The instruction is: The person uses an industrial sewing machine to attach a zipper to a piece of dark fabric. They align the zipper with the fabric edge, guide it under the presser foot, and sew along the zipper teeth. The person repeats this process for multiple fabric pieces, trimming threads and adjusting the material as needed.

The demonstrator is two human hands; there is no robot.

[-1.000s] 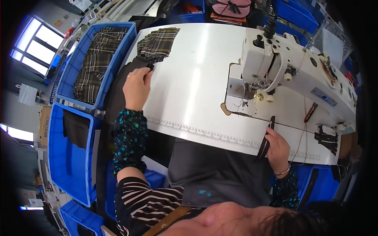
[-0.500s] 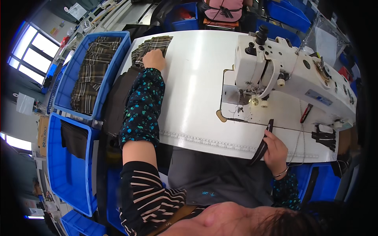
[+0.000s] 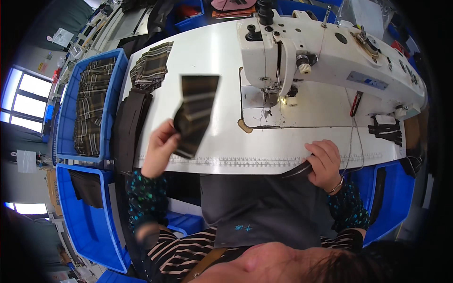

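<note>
My left hand point(image 3: 162, 145) pinches a brown plaid fabric piece point(image 3: 197, 104) by its lower left edge, and the piece hangs slightly blurred above the white table. At the table's front edge my right hand point(image 3: 324, 162) is closed on a narrow dark strip point(image 3: 298, 170) that looks like a zipper, its free end pointing left. Farther left lies a stack of plaid pieces point(image 3: 152, 65), with a pile of plain dark fabric point(image 3: 132, 125) just nearer to me. Right of the middle stands a white sewing machine point(image 3: 325, 56), its needle area apart from both hands.
Blue bins line the left side: one is packed with plaid pieces point(image 3: 92, 111), while a nearer one point(image 3: 89, 236) has dark fabric over its edge. On the table's right lie a red-and-black tool point(image 3: 356, 104) and a bundle of dark strips point(image 3: 386, 132). A printed ruler point(image 3: 226, 162) runs along the front.
My left hand has come back from the plaid stack toward me, bringing one piece along. My right hand keeps the strip, now lower at the table edge. The whole view has shifted.
</note>
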